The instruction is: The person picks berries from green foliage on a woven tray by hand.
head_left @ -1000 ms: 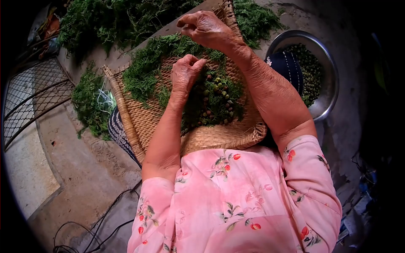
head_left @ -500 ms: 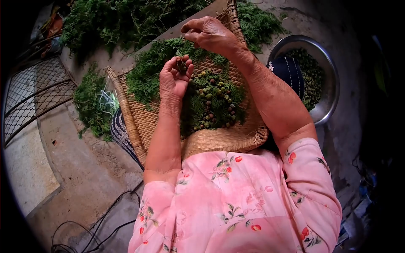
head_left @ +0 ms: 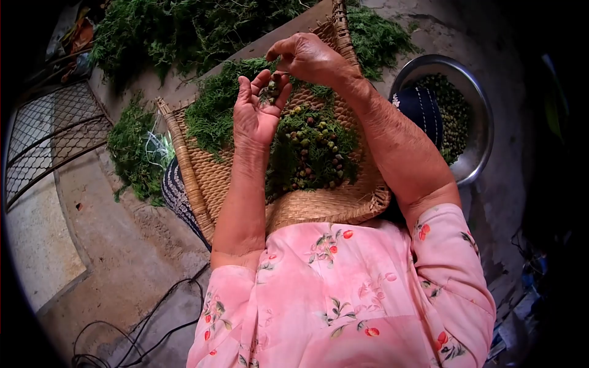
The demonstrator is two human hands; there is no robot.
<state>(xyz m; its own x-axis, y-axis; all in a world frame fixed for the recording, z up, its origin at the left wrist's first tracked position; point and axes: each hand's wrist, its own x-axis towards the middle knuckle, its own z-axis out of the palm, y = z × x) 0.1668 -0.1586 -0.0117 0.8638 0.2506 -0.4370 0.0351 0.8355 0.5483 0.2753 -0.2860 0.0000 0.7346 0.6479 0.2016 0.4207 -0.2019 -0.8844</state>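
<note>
we hold our left hand (head_left: 261, 110) palm up and open, its fingers loosely curled around a few small green cones (head_left: 270, 92). our right hand (head_left: 310, 58) is bent at the fingers close to the left fingertips; we cannot tell whether it grips anything. below them, more cones (head_left: 310, 138) lie among green sprigs (head_left: 208, 122) on the woven tray (head_left: 205, 178), near the metal bowl (head_left: 475, 168).
</note>
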